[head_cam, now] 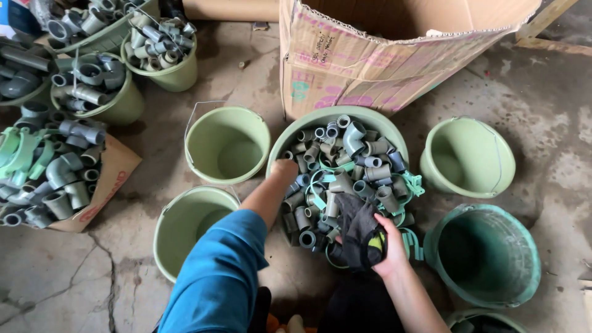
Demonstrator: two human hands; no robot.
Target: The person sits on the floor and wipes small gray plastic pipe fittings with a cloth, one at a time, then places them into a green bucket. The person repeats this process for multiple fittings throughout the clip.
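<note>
The right hand [387, 246] is closed around a dark cloth [361, 229] at the near edge of the green basin [308, 120] full of grey pipe fittings [345, 176], while the left hand [285, 168], fingers curled and seemingly empty, rests on the basin's left rim beside an empty green bucket [227, 145].

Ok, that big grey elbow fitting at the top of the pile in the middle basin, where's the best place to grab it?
Probably by the straight socket end of the grey elbow fitting, coming from above. It lies on top of the heap in the basin, largely uncovered, and its round barrel suits a thumb-and-finger pinch. The left hand is nearer; the right hand holds a dark cloth.
</note>
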